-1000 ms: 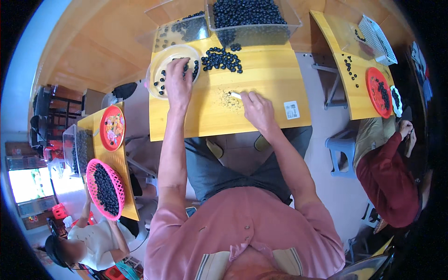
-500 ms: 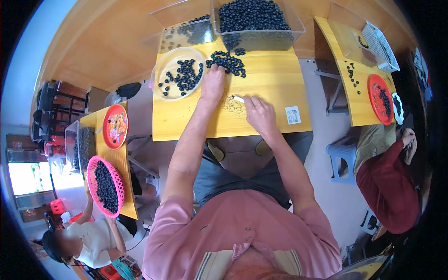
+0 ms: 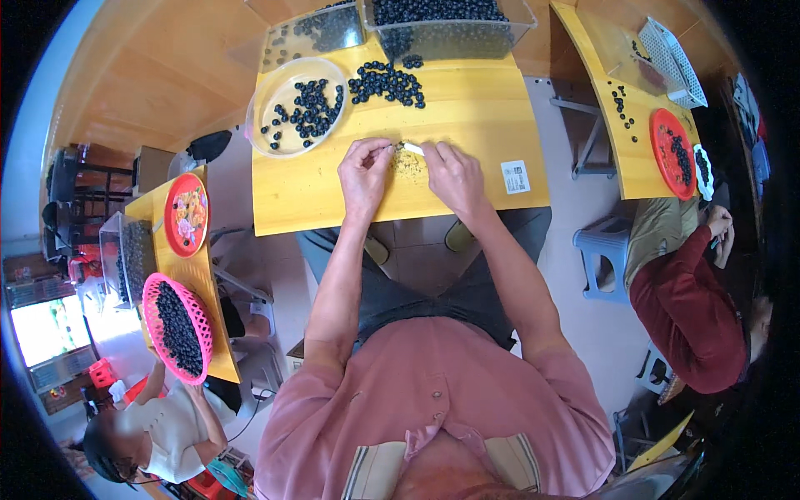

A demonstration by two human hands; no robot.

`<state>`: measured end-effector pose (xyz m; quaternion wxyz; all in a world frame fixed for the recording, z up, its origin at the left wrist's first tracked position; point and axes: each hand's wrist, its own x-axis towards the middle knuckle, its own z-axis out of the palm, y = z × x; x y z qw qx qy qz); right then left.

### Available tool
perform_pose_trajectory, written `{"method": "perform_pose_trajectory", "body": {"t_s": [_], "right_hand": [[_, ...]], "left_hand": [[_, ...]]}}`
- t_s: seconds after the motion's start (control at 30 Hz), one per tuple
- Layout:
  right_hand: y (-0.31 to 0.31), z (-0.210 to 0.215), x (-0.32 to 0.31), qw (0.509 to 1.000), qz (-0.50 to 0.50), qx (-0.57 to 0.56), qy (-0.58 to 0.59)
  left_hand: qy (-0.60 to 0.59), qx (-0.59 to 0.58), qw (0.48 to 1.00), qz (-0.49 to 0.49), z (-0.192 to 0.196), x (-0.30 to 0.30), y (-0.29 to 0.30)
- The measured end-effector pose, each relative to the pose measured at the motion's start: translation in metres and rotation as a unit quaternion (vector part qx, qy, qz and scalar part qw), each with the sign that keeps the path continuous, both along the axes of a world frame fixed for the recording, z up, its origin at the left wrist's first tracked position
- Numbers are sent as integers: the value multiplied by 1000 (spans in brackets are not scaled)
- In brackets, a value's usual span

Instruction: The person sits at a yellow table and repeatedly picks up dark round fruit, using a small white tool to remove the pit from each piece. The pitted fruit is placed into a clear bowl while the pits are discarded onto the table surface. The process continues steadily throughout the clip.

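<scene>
My left hand [image 3: 365, 177] is closed in a pinch over the near middle of the table. Whatever its fingertips hold is too small to make out. My right hand [image 3: 454, 177] grips a short white stick-like tool [image 3: 412, 149], whose tip points at the left fingertips. Dark crumbs [image 3: 408, 165] are scattered on the wood between the hands. Beyond them lies a loose heap of small round black pieces [image 3: 387, 84]. Left of the heap, a round translucent tray [image 3: 282, 89] holds more of these pieces.
Clear bins of black pieces, one with a see-through front wall [image 3: 454, 42], stand along the table's far side. A white label [image 3: 515, 177] lies at right. Side tables hold red plates [image 3: 173, 221] and a pink basket [image 3: 151, 312]. One person sits on each side.
My left hand has come back from the heap toward me and now meets the white tool. My right hand keeps its grip. The whole view has shifted slightly.
</scene>
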<state>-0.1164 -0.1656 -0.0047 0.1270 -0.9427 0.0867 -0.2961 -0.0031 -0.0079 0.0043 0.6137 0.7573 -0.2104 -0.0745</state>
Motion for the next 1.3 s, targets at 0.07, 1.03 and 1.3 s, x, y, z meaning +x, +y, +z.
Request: {"method": "perform_pose_trajectory", "body": {"t_s": [0.07,1.03,1.3], "right_hand": [[1,0,0,1000,1,2,-2],[4,-1,0,1000,15,-12,9],[1,-6,2,1000,4,-13,-1]], "left_hand": [[-12,3,1000,-7,-6,-4,3],[69,-57,996,-28,-20,-7,-1],[100,-81,991,-31,-15,-8,0]]}}
